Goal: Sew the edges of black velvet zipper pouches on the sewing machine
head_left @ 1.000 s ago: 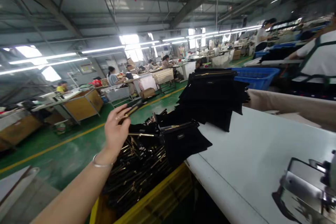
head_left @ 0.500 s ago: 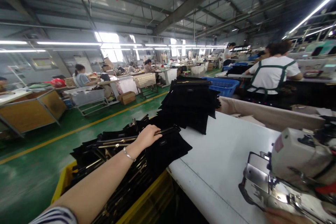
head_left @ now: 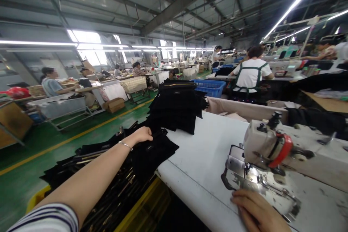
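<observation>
A worker's left hand (head_left: 143, 135) grips the top edge of a labelled black fabric piece (head_left: 153, 154) lying over the table's (head_left: 194, 159) edge; the right hand (head_left: 258, 206) is open beside a sewing machine (head_left: 259, 146).

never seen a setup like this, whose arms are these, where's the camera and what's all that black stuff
There is no robot here: these are a person's own bare arms, seen by a camera worn on their head, looking forward and down. The left hand seems to pinch the top edge of a black cloth piece. The right hand lies by a sewing machine, with nothing visible in its fingers. On the pale table is a stack of similar black pieces; more fill the yellow crate beside it.
</observation>
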The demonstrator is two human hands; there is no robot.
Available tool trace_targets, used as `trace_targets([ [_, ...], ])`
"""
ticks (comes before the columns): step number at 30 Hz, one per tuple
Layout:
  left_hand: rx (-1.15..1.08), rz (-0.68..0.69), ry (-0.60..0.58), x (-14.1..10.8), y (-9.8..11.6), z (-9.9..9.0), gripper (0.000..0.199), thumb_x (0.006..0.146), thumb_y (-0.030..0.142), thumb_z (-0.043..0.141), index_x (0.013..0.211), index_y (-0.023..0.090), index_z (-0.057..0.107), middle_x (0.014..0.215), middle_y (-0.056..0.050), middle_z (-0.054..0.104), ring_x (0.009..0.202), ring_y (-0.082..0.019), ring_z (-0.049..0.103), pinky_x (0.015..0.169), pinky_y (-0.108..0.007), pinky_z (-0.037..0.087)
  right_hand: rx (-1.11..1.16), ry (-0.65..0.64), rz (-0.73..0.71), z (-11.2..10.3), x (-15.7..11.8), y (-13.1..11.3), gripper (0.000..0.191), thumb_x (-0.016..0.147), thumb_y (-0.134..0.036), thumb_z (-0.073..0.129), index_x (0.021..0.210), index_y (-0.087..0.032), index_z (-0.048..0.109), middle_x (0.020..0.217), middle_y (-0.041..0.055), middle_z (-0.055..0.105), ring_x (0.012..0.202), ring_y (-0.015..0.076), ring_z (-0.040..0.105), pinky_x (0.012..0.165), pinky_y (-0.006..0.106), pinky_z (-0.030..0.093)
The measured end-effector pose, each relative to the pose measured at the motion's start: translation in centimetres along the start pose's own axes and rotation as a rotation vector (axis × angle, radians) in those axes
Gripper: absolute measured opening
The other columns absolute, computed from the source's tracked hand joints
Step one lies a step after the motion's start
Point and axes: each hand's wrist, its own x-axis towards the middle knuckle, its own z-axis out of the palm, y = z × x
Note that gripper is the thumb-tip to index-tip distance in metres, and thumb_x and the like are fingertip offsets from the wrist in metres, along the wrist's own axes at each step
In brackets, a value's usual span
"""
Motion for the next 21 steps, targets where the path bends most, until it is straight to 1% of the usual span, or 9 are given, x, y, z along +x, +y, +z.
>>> trace_targets([
  [2,-0.024,-0.011,0.046,-0.6,0.5,-0.5,0.027,0.094,0.035,0.061,0.108,0.012,0.062,0.103,-0.006,0.064,0.086,-0.018,0.064,0.074,-0.034,0.057,0.019,-0.013,0.030,0.1,-0.1,-0.4,0.022,0.090,-0.024,0.055,0.103,-0.028,0.073,0.108,0.0055,0.072,0.099,0.0221,0.071,0.085,0.029,0.061],
  [5,-0.062,0.005,0.236,-2.6,1.3,-2.5,0.025,0.094,0.033,0.059,0.105,0.011,0.061,0.100,-0.007,0.064,0.088,-0.019,0.063,0.080,-0.037,0.054,0.049,-0.034,0.055,0.1,-0.2,-0.4,0.022,0.090,-0.023,0.055,0.103,-0.028,0.072,0.109,0.0059,0.071,0.100,0.0228,0.070,0.086,0.031,0.061],
  [8,-0.115,0.091,0.440,-6.3,2.4,-5.2,0.030,0.094,0.030,0.054,0.117,0.012,0.056,0.111,-0.009,0.063,0.101,-0.022,0.061,0.093,-0.037,0.048,0.072,-0.033,0.060,0.0,0.0,-0.4,0.021,0.090,-0.023,0.055,0.101,-0.027,0.073,0.108,0.0066,0.071,0.099,0.0230,0.070,0.085,0.032,0.061],
  [10,-0.174,0.204,0.477,-9.4,4.0,-6.5,0.041,0.092,0.036,0.057,0.128,0.018,0.052,0.120,-0.006,0.063,0.107,-0.021,0.061,0.097,-0.033,0.047,0.091,-0.017,0.064,-0.5,0.8,-1.1,0.021,0.091,-0.023,0.054,0.102,-0.027,0.072,0.106,0.0063,0.072,0.097,0.0222,0.070,0.084,0.031,0.061],
  [11,-0.221,0.272,0.456,-11.0,5.1,-6.8,0.047,0.089,0.040,0.060,0.132,0.022,0.051,0.122,-0.004,0.063,0.109,-0.022,0.061,0.098,-0.032,0.046,0.103,-0.002,0.066,-1.0,1.4,-1.8,0.021,0.092,-0.024,0.054,0.104,-0.027,0.071,0.106,0.0060,0.072,0.097,0.0219,0.070,0.084,0.031,0.060],
  [13,-0.426,0.378,0.311,-14.2,7.8,-6.7,0.047,0.085,0.044,0.066,0.128,0.024,0.059,0.121,-0.004,0.066,0.109,-0.025,0.062,0.099,-0.035,0.046,0.131,0.050,0.065,-2.6,3.1,-3.9,0.024,0.092,-0.027,0.057,0.113,-0.027,0.067,0.112,0.0062,0.070,0.103,0.0225,0.068,0.087,0.034,0.059],
  [16,-0.774,0.368,-0.046,-18.2,12.2,-4.6,0.046,0.083,0.041,0.070,0.125,0.023,0.063,0.114,-0.006,0.070,0.102,-0.027,0.066,0.091,-0.036,0.051,0.180,0.134,0.123,-5.4,5.9,-8.0,0.039,0.090,-0.034,0.062,0.128,-0.026,0.055,0.132,0.0093,0.059,0.120,0.0269,0.057,0.097,0.043,0.052],
  [18,-0.987,0.361,-0.252,-20.1,14.7,-2.6,0.045,0.082,0.037,0.073,0.123,0.022,0.065,0.115,-0.007,0.070,0.103,-0.027,0.065,0.091,-0.035,0.052,0.251,0.135,0.184,-6.8,7.2,-10.1,0.029,0.092,-0.034,0.061,0.119,-0.026,0.058,0.135,0.0093,0.055,0.123,0.0273,0.053,0.099,0.045,0.050],
  [21,-1.237,0.337,-0.414,-21.7,17.3,0.1,0.045,0.078,0.034,0.077,0.120,0.021,0.066,0.112,-0.008,0.070,0.105,-0.028,0.064,0.091,-0.035,0.051,0.370,0.075,0.291,-7.9,7.4,-11.4,0.005,0.094,-0.026,0.056,0.091,-0.024,0.060,0.124,0.0064,0.060,0.115,0.0240,0.056,0.094,0.041,0.050],
])
